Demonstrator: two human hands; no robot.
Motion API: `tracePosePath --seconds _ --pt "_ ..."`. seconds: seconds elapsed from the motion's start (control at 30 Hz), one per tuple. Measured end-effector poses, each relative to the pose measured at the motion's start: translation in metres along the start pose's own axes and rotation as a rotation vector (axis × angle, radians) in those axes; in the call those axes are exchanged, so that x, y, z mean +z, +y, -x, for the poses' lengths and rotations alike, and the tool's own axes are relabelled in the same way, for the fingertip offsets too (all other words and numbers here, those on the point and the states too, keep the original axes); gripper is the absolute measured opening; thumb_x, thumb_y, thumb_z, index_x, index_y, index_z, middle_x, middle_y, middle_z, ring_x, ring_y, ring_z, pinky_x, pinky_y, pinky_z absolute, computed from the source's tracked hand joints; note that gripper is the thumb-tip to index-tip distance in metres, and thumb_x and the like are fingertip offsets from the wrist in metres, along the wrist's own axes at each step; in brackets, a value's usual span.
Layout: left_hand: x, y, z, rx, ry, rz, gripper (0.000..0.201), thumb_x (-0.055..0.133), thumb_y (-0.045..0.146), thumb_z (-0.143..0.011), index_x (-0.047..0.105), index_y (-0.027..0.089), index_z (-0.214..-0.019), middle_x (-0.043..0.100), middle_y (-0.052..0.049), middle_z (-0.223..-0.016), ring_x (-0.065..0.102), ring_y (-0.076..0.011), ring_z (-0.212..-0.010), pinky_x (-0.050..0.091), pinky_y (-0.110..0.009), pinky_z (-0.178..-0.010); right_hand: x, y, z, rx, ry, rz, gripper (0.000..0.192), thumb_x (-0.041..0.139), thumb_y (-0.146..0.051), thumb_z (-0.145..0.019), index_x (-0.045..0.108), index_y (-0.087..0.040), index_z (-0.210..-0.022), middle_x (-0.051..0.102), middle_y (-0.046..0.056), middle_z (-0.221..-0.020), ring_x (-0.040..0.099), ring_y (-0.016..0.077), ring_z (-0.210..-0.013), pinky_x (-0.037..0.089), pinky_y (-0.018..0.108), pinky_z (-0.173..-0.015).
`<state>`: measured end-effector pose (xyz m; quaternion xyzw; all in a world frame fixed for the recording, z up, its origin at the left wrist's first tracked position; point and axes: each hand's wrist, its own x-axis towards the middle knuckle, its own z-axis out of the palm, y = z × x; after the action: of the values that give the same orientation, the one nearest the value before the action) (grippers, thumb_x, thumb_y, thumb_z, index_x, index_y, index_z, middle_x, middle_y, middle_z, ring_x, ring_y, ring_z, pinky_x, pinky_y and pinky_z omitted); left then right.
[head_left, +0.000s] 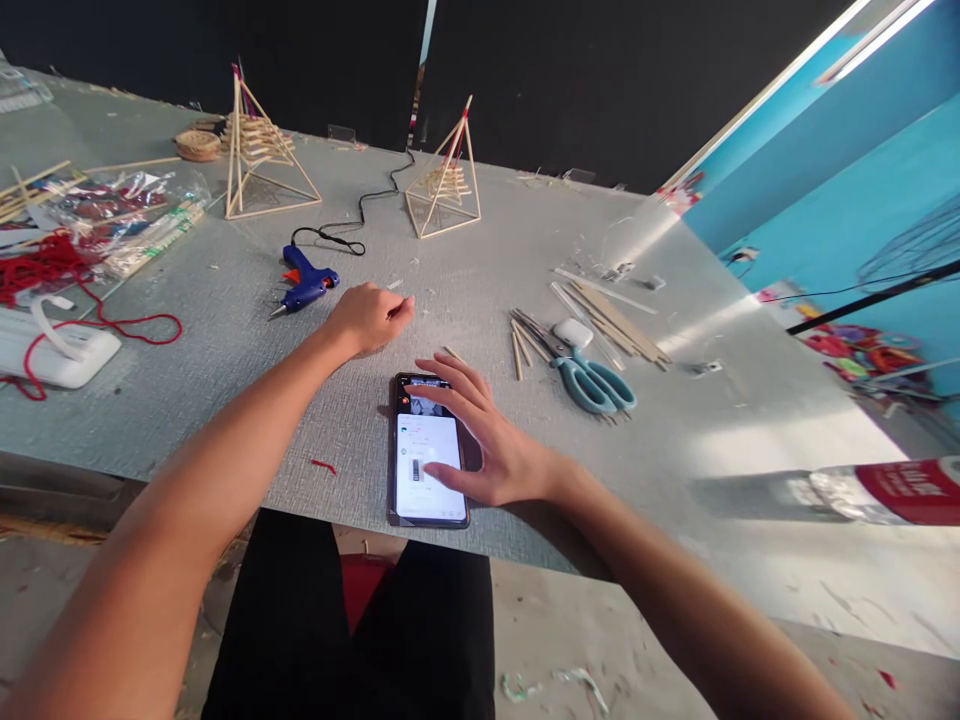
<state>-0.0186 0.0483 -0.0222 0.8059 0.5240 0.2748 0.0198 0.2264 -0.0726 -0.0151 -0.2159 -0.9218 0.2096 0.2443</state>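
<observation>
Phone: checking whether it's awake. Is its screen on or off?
On: the phone lies flat, screen lit white, with the right hand resting on it.

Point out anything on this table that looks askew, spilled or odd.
A bottle lies on its side at the table's right edge. Red string trails loose at the left. Small scraps dot the surface. The right hand rests on the phone.

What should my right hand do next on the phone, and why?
Probably scroll or tap with the thumb: the right hand lies spread over the phone, whose lit screen shows a page, while the left hand rests loosely curled on the table near the glue gun.
</observation>
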Motion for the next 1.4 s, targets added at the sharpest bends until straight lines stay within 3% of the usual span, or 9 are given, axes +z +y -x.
tracePosePath --seconds 0.13,0.3,0.37,0.6,0.77,0.9,1.0,1.4 --pt "-0.001 0.001 0.000 0.001 -0.002 0.004 0.053 0.041 0.043 -0.101 0.060 0.021 -0.056 0.056 -0.004 -0.053 0.047 -0.0162 -0.053 0.033 -0.036 -0.066 0.002 0.000 -0.002 0.007 -0.004 0.017 0.081 0.078 -0.050 -0.088 0.043 -0.026 -0.157 0.038 0.013 -0.168 0.022 0.0382 -0.162 0.025 0.066 -0.132" --pt "0.000 -0.001 0.000 0.007 -0.002 0.001 0.053 0.040 0.044 -0.100 0.058 0.021 -0.056 0.053 -0.002 -0.052 0.043 -0.0141 -0.051 0.031 -0.035 -0.064 0.004 0.006 -0.005 0.068 0.187 0.107 0.049 0.063 -0.032 -0.099 0.054 -0.030 -0.147 0.056 0.011 -0.154 0.044 0.0331 -0.150 0.040 0.064 -0.124" --pt "0.002 -0.004 -0.001 0.013 -0.001 0.000 0.053 0.040 0.045 -0.101 0.058 0.021 -0.056 0.054 -0.002 -0.053 0.043 -0.0140 -0.052 0.032 -0.035 -0.064 0.004 0.011 -0.005 0.094 0.229 0.136 0.045 0.059 -0.025 -0.101 0.055 -0.030 -0.145 0.059 0.010 -0.150 0.047 0.0319 -0.146 0.042 0.063 -0.122" --pt "0.002 -0.005 -0.001 0.000 0.018 0.002 0.053 0.042 0.048 -0.100 0.058 0.022 -0.056 0.056 -0.003 -0.053 0.050 -0.0160 -0.053 0.036 -0.036 -0.068 -0.001 0.012 -0.003 0.123 0.204 0.115 0.045 0.058 -0.029 -0.102 0.053 -0.029 -0.147 0.060 0.011 -0.148 0.048 0.0316 -0.145 0.042 0.063 -0.122" --pt "-0.005 0.001 0.000 -0.026 0.002 -0.007 0.055 0.040 0.046 -0.100 0.060 0.022 -0.055 0.051 -0.003 -0.049 0.050 -0.0180 -0.054 0.038 -0.037 -0.072 -0.002 0.003 -0.005 0.034 0.079 0.070 0.069 0.074 -0.053 -0.092 0.050 -0.027 -0.151 0.052 0.012 -0.157 0.039 0.0351 -0.152 0.034 0.064 -0.128" --pt "-0.003 -0.001 -0.002 -0.010 0.018 -0.002 0.054 0.042 0.046 -0.100 0.052 0.022 -0.052 0.044 -0.001 -0.047 0.041 -0.0152 -0.049 0.033 -0.037 -0.067 0.001 0.006 -0.005 0.052 0.164 0.168 0.049 0.062 -0.032 -0.101 0.052 -0.029 -0.149 0.058 0.010 -0.152 0.044 0.0320 -0.148 0.039 0.062 -0.125" --pt "-0.001 -0.004 -0.004 -0.003 0.019 0.001 0.054 0.043 0.047 -0.099 0.046 0.023 -0.051 0.039 0.000 -0.047 0.037 -0.0147 -0.048 0.030 -0.036 -0.064 0.000 0.010 -0.005 0.099 0.207 0.231 0.048 0.058 -0.018 -0.100 0.054 -0.030 -0.147 0.061 0.008 -0.149 0.048 0.0311 -0.144 0.042 0.060 -0.121" --pt "-0.006 -0.001 -0.003 -0.016 0.008 0.025 0.053 0.042 0.045 -0.099 0.043 0.023 -0.051 0.034 0.001 -0.046 0.036 -0.0139 -0.048 0.036 -0.036 -0.066 -0.003 0.013 -0.007 0.091 0.200 0.229 0.045 0.057 -0.018 -0.100 0.057 -0.030 -0.144 0.064 0.008 -0.145 0.051 0.0315 -0.139 0.046 0.059 -0.118"
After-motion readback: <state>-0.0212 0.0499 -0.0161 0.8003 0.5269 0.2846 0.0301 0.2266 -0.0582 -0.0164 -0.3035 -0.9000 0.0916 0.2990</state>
